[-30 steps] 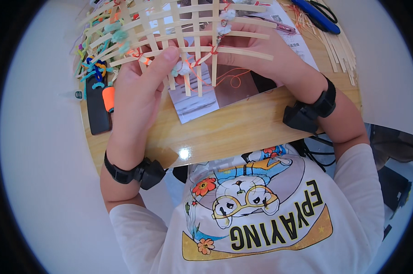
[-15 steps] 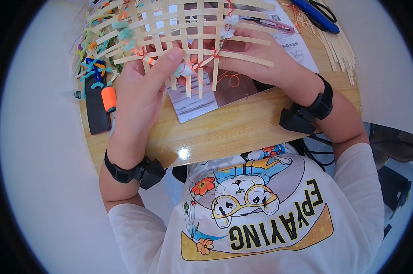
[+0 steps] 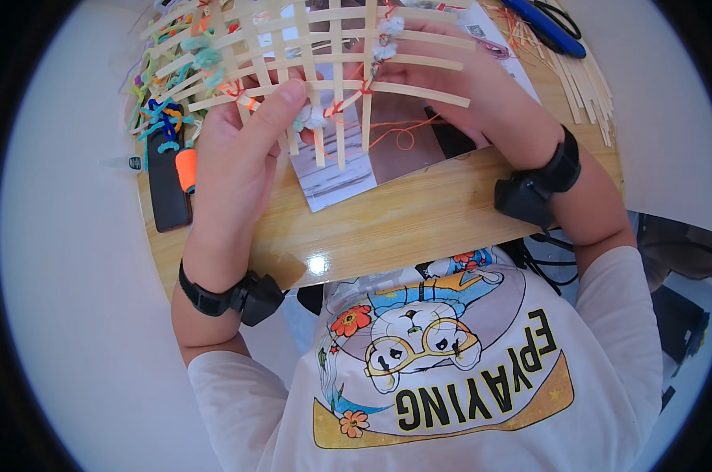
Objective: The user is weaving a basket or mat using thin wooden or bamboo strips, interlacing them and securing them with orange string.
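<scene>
A lattice of pale flat strips (image 3: 338,47), woven over and under, is held up at the top of the view. My left hand (image 3: 242,161) grips its near edge, the thumb lying across the front and the other fingers partly behind. Red and orange thread ties several crossings. Fluffy teal yarn (image 3: 208,59) wraps the left side, white fluff (image 3: 385,51) the right, and a pale tuft (image 3: 315,118) sits beside my left thumb. My right hand (image 3: 454,82) is behind the lattice's right side, its fingertips largely hidden by strips. Loose orange thread (image 3: 404,140) trails below it.
Under the lattice lies a printed sheet (image 3: 340,189) on the wooden table (image 3: 403,206). At left are tangled colourful yarn pieces (image 3: 165,118), an orange spool (image 3: 186,170) and a dark flat object (image 3: 169,200). A blue-handled tool (image 3: 549,31) and loose strips (image 3: 588,90) lie at right.
The lattice has shifted slightly left and tilted. My right hand has drawn back from the tied crossing, and the orange thread now stretches further right. My left hand keeps its grip.
</scene>
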`<state>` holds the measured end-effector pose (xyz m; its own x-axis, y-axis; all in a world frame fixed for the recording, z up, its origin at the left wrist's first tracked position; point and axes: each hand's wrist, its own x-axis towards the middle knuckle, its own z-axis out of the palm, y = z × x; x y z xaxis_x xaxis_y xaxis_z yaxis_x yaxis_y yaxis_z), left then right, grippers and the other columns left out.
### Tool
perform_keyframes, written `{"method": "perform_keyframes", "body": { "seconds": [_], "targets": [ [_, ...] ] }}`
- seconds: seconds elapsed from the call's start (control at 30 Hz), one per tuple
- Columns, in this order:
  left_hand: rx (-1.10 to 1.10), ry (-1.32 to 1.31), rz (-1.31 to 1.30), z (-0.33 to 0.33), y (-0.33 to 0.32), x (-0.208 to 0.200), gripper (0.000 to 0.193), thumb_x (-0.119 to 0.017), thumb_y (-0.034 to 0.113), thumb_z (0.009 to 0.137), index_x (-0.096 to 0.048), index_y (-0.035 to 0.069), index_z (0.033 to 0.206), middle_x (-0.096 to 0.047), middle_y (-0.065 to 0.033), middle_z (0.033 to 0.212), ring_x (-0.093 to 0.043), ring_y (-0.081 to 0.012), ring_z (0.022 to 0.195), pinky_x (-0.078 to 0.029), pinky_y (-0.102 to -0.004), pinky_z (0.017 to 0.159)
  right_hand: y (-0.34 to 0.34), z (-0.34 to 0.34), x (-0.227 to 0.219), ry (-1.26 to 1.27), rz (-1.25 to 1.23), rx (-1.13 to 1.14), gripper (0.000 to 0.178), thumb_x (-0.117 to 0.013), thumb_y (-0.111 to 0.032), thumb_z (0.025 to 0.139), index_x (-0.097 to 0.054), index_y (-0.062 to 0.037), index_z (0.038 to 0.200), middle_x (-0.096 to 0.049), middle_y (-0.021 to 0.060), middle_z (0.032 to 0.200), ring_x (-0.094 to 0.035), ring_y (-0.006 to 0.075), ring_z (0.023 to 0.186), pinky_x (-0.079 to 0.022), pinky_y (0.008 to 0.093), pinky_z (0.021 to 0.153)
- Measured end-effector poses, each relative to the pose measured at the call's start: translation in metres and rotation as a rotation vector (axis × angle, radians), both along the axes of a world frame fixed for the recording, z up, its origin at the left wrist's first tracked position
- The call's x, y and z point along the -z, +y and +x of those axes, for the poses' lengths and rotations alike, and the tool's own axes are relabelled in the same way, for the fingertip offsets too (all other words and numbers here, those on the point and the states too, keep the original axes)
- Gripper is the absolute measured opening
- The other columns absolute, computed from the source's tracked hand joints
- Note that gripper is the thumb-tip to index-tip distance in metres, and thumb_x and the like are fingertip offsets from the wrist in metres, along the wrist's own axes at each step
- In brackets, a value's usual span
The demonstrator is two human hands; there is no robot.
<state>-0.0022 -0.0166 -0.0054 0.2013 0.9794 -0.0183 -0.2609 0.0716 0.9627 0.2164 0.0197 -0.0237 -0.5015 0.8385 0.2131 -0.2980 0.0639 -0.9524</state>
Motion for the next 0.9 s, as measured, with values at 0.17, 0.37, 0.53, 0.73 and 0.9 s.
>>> {"method": "perform_keyframes", "body": {
  "seconds": [0.17,0.37,0.53,0.73,0.9],
  "targets": [
    [-0.044,0.061,0.064,-0.002,0.005,0.0,0.03,-0.063,0.018,0.09,-0.06,-0.002,0.112,-0.067,-0.0075,0.098,-0.061,-0.0106,0.083,-0.048,-0.0267,0.066,0.024,0.027,-0.012,0.374,-0.535,0.065,0.019,-0.042,-0.017,0.097,-0.055,-0.0031,0.094,-0.066,0.012,0.092,-0.065,0.0243,0.089,-0.044,0.0448,0.099],
    [-0.14,0.176,0.169,-0.009,0.014,0.0,0.025,-0.064,0.018,0.089,-0.062,0.0,0.107,-0.068,-0.0078,0.092,-0.061,-0.0104,0.081,-0.047,-0.0265,0.065,0.036,0.05,-0.022,0.307,-0.405,-0.009,0.013,-0.046,-0.012,0.093,-0.055,-0.0039,0.09,-0.046,-0.0019,0.058,-0.054,0.0139,0.062,-0.053,0.0363,0.075],
    [-0.227,0.268,0.321,-0.015,0.015,-0.004,0.025,-0.066,0.018,0.088,-0.062,0.0,0.106,-0.068,-0.0076,0.092,-0.061,-0.0109,0.078,-0.048,-0.0259,0.066,0.029,0.041,-0.026,0.102,-0.401,0.102,0.01,-0.05,-0.011,0.093,-0.055,-0.0041,0.089,-0.045,-0.0023,0.057,-0.05,0.0127,0.055,-0.048,0.0296,0.06],
    [-0.219,0.245,0.246,-0.012,0.007,-0.008,0.026,-0.065,0.017,0.088,-0.062,-0.001,0.107,-0.068,-0.0078,0.095,-0.061,-0.0115,0.081,-0.049,-0.026,0.07,0.006,0.005,-0.009,-0.368,0.024,0.014,0.03,-0.065,-0.022,0.087,-0.064,-0.0042,0.111,-0.056,0.0,0.078,-0.056,0.0086,0.068,-0.048,0.023,0.064],
    [-0.221,0.207,0.252,-0.008,0.008,-0.004,0.03,-0.066,0.015,0.088,-0.059,-0.004,0.111,-0.066,-0.0089,0.1,-0.061,-0.0117,0.085,-0.049,-0.0261,0.074,-0.01,-0.009,-0.002,-0.546,0.137,-0.097,0.034,-0.068,-0.027,0.085,-0.066,-0.0044,0.111,-0.046,-0.0022,0.068,-0.045,0.0078,0.059,-0.041,0.023,0.057]
  ]
}}
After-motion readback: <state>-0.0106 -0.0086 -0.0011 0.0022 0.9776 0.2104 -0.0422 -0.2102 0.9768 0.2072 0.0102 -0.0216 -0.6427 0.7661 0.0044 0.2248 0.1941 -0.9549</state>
